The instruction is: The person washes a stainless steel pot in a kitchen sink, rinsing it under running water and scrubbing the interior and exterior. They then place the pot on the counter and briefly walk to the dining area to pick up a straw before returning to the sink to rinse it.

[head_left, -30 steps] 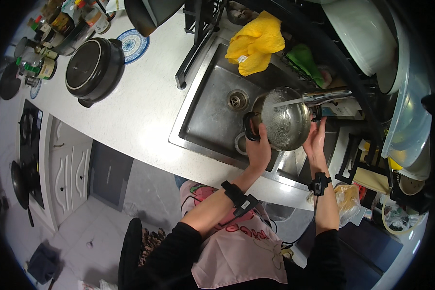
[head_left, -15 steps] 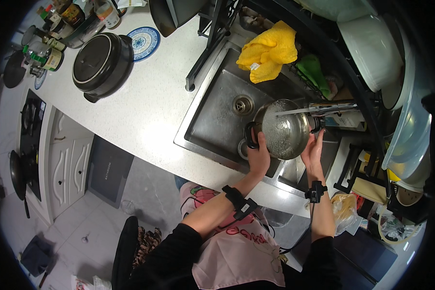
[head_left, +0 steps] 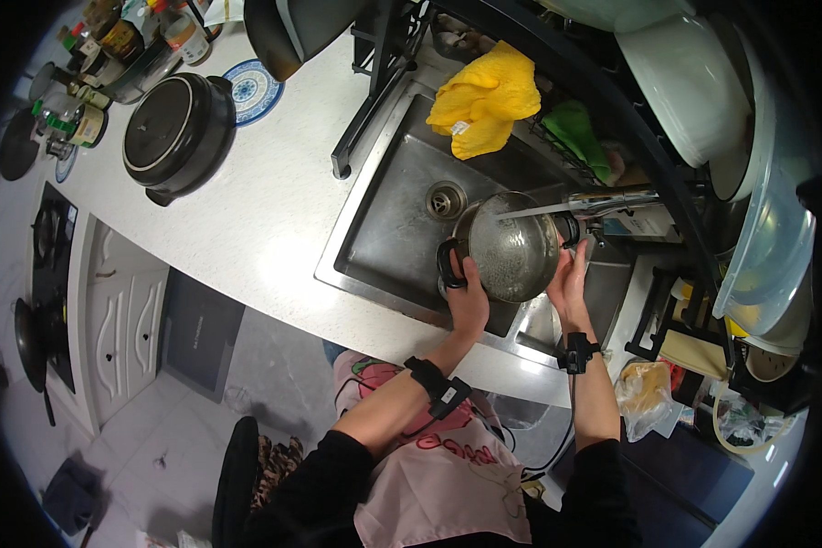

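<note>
Over the right part of the steel sink, I hold a round metal pot with black side handles. My left hand is closed round its left handle, with the thumb up along the rim. My right hand supports the pot at its right handle; some of those fingers are hidden beneath the pot. From the faucet, a stream of water falls into the pot, and the water inside is bubbly. The sink drain lies just left of the pot.
A yellow cloth hangs at the sink's back edge beside a green cloth. A black dish rack with bowls rises at the right. On the left counter sit an upturned dark pot, a blue patterned plate and several bottles.
The whole view has shifted slightly left. Both hands have moved the pot a little left under the running water, and my grip looks the same.
</note>
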Motion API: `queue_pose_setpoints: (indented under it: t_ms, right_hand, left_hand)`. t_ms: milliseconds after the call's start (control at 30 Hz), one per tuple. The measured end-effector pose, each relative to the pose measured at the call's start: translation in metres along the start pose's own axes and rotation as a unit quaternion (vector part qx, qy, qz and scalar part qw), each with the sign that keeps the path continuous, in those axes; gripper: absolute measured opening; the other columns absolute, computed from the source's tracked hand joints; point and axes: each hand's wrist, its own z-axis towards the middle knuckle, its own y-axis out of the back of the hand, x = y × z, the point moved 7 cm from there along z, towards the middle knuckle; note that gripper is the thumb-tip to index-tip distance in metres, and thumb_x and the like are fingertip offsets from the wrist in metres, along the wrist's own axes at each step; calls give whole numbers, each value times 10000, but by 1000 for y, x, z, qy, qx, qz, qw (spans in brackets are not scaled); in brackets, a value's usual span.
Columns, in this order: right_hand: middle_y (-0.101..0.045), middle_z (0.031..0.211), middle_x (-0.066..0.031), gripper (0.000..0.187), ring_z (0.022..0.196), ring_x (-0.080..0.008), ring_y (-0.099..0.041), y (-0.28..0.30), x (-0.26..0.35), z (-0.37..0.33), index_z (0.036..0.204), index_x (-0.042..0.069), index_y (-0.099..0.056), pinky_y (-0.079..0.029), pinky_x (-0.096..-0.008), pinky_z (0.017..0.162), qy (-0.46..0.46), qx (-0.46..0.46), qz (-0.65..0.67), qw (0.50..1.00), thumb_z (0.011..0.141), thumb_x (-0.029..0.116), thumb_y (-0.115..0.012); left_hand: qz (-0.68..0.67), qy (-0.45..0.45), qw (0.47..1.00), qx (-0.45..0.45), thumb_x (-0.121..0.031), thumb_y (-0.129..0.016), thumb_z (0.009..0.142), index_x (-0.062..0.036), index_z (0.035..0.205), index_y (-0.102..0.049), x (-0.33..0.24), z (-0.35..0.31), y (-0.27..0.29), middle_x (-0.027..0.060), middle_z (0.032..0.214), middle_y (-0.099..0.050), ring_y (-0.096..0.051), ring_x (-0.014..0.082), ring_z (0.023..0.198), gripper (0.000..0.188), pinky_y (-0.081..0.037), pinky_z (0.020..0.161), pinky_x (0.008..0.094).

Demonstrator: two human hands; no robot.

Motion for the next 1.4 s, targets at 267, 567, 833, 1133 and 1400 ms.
queue_pose_setpoints:
  t_ms: [267,567,833,1133,1400]
  right_hand:
    - [-434,1536,-111,871,1404,-265,-410,-2,-1,0,1547,41,-313,-294,-429,1183,-3,0,-6,1000,989,709,-289]
    - [-417,1546,-121,882,1415,-270,-395,-4,-4,1,1549,34,-305,-286,-432,1188,-8,8,-11,1000,986,713,-282]
    - [-447,1528,-102,859,1401,-258,-414,-5,-11,0,1541,48,-333,-293,-436,1182,-28,9,18,999,991,706,-273]
    - [-459,1518,-87,853,1388,-248,-434,-8,-15,-4,1545,55,-331,-312,-431,1172,-24,30,52,998,995,702,-254]
    - [-459,1519,-91,864,1387,-254,-441,-3,-22,-12,1553,76,-320,-321,-436,1169,-13,17,19,1000,985,722,-245]
  left_hand:
    - [20,-18,1000,-4,-395,-430,1076,61,1500,-328,7,6,2,214,1459,-463,-454,292,1340,631,-328,1119,348]
    - [34,-26,999,-4,-404,-419,1077,76,1505,-309,14,12,7,232,1496,-427,-428,310,1372,652,-314,1134,352]
    - [36,-26,999,-3,-395,-415,1079,82,1500,-317,14,15,13,238,1505,-424,-427,315,1377,644,-316,1136,351]
    - [21,-11,1000,-6,-351,-423,1081,78,1476,-371,4,23,18,222,1466,-474,-467,300,1340,585,-343,1117,345]
    - [39,-62,997,-4,-361,-389,1087,81,1471,-373,-10,37,24,221,1457,-480,-466,307,1337,585,-339,1120,366]
